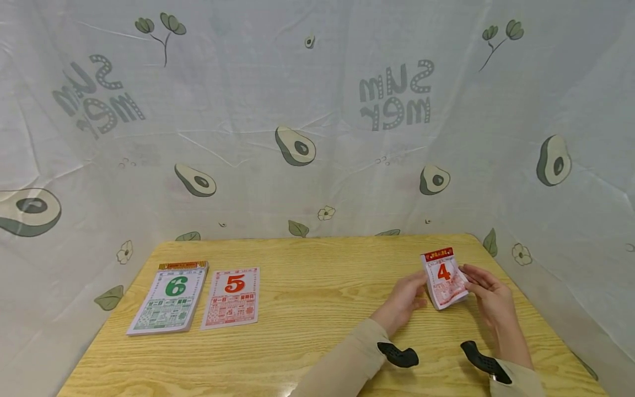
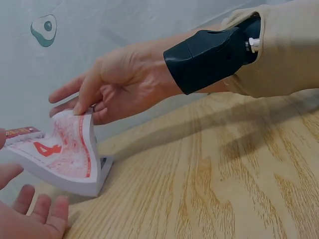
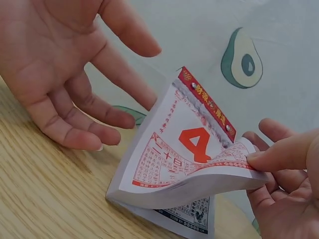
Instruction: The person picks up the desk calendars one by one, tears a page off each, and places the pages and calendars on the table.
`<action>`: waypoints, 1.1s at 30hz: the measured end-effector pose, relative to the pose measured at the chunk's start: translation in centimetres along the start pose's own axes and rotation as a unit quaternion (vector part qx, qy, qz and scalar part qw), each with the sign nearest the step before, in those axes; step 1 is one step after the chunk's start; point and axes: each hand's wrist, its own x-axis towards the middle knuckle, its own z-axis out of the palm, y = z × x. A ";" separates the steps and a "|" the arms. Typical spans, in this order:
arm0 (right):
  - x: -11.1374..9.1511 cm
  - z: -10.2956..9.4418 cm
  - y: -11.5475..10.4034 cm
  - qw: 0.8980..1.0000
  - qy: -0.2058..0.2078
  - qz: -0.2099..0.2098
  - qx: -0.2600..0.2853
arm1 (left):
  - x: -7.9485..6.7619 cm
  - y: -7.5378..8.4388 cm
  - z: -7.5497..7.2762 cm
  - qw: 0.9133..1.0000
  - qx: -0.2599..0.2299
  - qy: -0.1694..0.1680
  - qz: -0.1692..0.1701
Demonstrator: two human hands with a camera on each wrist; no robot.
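A small tear-off calendar pad [image 1: 439, 284] with a red header strip and a red 4 is held tilted at the right part of the table. My right hand [image 1: 496, 303] pinches its lower right corner between thumb and fingers, bending a thick stack of sheets upward. Below that stack, a sheet with black print [image 3: 182, 219] shows in the right wrist view. My left hand [image 1: 404, 300] is at the pad's left side, palm facing it. Its fingers [image 3: 82, 107] are spread and loosely bent, with one fingertip right at the pad's edge.
At the left of the wooden table [image 1: 307, 342] lies a thicker calendar pad [image 1: 166, 303] with a green 6. Beside it is a single sheet [image 1: 232, 300] with a red 5. A pale curtain [image 1: 317, 187] printed with avocados hangs around the table's back and sides.
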 end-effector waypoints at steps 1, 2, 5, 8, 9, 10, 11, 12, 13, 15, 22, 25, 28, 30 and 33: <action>0.0 0.1 0.0 1.000 0.001 -0.002 0.003 | 0.0 0.0 0.0 1.000 0.003 0.002 0.004; 0.0 0.2 0.0 1.000 0.001 -0.004 0.007 | 0.1 0.0 0.0 1.000 0.007 0.004 0.008; 0.0 0.5 0.0 1.000 -0.002 -0.005 0.015 | 0.1 0.0 0.0 1.000 0.009 0.009 0.023; 0.1 0.9 0.0 1.000 -0.004 -0.002 0.022 | -0.1 0.0 0.0 0.999 0.003 0.010 0.040; 0.2 1.0 0.0 1.000 -0.002 -0.002 0.024 | -0.2 0.0 0.0 0.999 -0.002 0.011 0.045; 0.2 1.2 0.0 1.000 0.000 -0.004 0.026 | -0.3 0.1 0.0 0.999 -0.006 0.013 0.051; 0.3 1.4 0.0 1.000 0.001 -0.004 0.029 | -0.3 0.1 0.0 0.998 -0.010 0.015 0.057; 0.3 1.6 0.1 1.000 0.003 -0.005 0.030 | -0.4 0.2 0.0 0.998 -0.014 0.020 0.062; 0.3 1.8 0.1 0.999 0.005 -0.006 0.033 | -0.5 0.3 0.0 0.997 -0.019 0.026 0.066; 0.2 2.3 0.1 0.999 0.010 -0.006 0.034 | -0.6 0.3 -0.1 0.996 -0.028 0.041 0.073; 0.1 3.4 0.1 1.000 0.007 0.002 0.029 | -0.5 0.4 -0.4 0.991 -0.029 0.097 0.092; 0.2 3.8 0.1 1.000 0.008 0.002 0.024 | -0.6 0.6 -0.7 0.989 -0.025 0.104 0.100; 0.2 4.2 0.2 1.000 0.009 -0.004 0.013 | -0.7 0.7 -1.0 0.988 -0.026 0.104 0.107; 0.2 4.4 0.2 1.000 0.005 -0.011 0.007 | -0.8 0.9 -1.4 0.988 -0.025 0.105 0.110; 0.2 4.7 0.2 1.000 -0.005 -0.019 -0.001 | -0.8 1.1 -1.8 0.988 -0.023 0.106 0.111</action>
